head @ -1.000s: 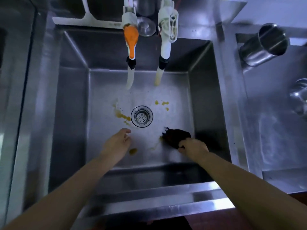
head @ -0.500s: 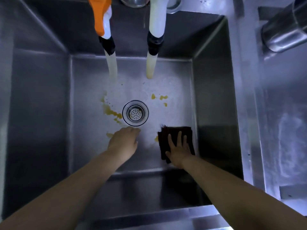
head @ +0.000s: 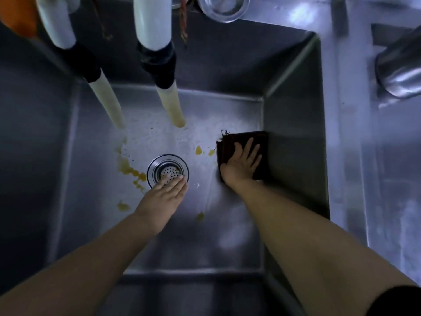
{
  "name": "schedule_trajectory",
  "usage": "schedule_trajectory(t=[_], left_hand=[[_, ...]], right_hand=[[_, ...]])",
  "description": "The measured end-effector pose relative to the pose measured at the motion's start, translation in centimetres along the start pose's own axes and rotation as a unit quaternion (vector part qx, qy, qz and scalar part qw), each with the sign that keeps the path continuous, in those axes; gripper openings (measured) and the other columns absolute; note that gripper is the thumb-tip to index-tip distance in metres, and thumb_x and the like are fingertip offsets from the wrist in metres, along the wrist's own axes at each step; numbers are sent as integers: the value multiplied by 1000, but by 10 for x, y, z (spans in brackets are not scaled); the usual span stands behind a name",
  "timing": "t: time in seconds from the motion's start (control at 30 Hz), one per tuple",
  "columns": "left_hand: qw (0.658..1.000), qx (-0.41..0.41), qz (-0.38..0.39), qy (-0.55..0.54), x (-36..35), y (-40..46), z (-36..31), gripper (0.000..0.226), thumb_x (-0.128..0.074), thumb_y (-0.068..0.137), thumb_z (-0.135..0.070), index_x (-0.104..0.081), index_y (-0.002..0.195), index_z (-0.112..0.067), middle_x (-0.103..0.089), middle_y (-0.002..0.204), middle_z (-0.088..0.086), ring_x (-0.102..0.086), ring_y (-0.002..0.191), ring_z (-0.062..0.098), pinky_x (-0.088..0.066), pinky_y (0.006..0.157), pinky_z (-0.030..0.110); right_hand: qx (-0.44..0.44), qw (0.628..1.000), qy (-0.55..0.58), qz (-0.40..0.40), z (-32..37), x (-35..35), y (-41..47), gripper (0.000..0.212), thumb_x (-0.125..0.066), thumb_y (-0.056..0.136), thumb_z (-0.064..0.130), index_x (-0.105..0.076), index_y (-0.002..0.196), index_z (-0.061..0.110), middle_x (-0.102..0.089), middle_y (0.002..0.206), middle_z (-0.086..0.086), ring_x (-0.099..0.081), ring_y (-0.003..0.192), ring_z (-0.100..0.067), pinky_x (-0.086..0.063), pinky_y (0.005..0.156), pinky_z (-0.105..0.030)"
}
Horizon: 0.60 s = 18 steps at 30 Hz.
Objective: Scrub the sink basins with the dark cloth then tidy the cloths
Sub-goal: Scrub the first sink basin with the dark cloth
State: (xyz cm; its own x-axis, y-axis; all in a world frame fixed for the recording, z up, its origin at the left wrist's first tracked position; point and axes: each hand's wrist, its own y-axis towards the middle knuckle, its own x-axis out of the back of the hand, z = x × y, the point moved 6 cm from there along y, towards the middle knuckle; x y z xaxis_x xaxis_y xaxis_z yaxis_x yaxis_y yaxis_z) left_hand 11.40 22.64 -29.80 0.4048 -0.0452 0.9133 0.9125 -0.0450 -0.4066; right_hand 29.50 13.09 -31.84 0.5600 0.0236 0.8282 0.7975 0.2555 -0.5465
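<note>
Pressing flat with straight, spread fingers, the right hand (head: 242, 161) pins the dark cloth (head: 230, 145) to the floor of the sink basin (head: 293, 133), the cloth's far edge just past the fingertips and its side against the basin's right wall. The left hand (head: 165, 195) lies open and holds nothing, fingertips over the drain strainer (head: 167, 171). Yellow stains (head: 131, 171) sit beyond those fingers (more beside the cloth); with no grip, the cloth may bunch or slip on wet steel and skip them
</note>
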Motion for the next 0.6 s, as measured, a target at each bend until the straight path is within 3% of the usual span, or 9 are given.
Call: schedule_trajectory(t=[0.1,0.17,0.23,0.3,0.37,0.43,0.53,0.6], left_hand=[[1000,2,8,13,0,0,1,65,-19,79,-10,-35,141,-5,-32,150,9,-34,138,21,5,117,43],[999,-1,18,28,-4,0,1,64,-24,77,-12,-41,139,-4,-38,147,10,-39,135,23,-3,118,42],[1000,-13,6,-4,-6,1,0,60,-34,71,-14,-59,124,-3,-57,132,12,-55,122,24,-17,115,43],[1000,-13,16,-16,-11,0,2,58,-53,63,-17,-65,119,-6,-61,127,10,-59,117,22,-34,108,44],[998,-9,24,-55,-15,-2,4,76,-77,45,-17,-65,120,-8,-61,128,7,-58,118,21,-43,99,43],[996,11,34,-79,-11,-3,7,96,-86,32,-21,-61,125,-9,-57,133,6,-55,122,21,-39,101,42],[996,15,48,-76,-12,-5,12,103,-81,56,-26,-32,146,-13,-27,154,3,-24,142,21,-10,113,41],[996,27,53,-64,-10,-8,14,104,-82,49,-25,-39,143,-11,-35,151,5,-30,140,23,-16,112,44]], right_hand=[[20,999,-24,-17,12,14,30,86,-53,85,28,1,151,22,21,156,-12,22,142,-34,15,113,-46],[37,998,-41,-18,22,24,53,85,-49,86,29,6,151,24,22,156,-13,22,142,-34,15,113,-46],[56,997,-57,-21,32,36,74,83,-45,88,31,8,151,25,22,155,-13,22,141,-35,15,113,-45],[73,994,-73,-19,39,44,89,80,-43,90,33,9,150,27,23,155,-13,23,141,-35,15,113,-46],[90,992,-87,-22,42,42,91,79,-41,91,33,10,150,28,23,155,-12,23,141,-35,15,113,-46],[116,987,-108,-21,43,33,77,78,-40,91,32,12,150,29,23,156,-11,23,141,-35,15,113,-47],[170,977,-131,2,43,9,39,80,-40,90,30,14,149,30,25,155,-11,26,140,-35,18,111,-48],[218,964,-154,17,42,-8,10,82,-40,89,30,15,148,30,26,154,-13,27,139,-35,19,110,-48]])
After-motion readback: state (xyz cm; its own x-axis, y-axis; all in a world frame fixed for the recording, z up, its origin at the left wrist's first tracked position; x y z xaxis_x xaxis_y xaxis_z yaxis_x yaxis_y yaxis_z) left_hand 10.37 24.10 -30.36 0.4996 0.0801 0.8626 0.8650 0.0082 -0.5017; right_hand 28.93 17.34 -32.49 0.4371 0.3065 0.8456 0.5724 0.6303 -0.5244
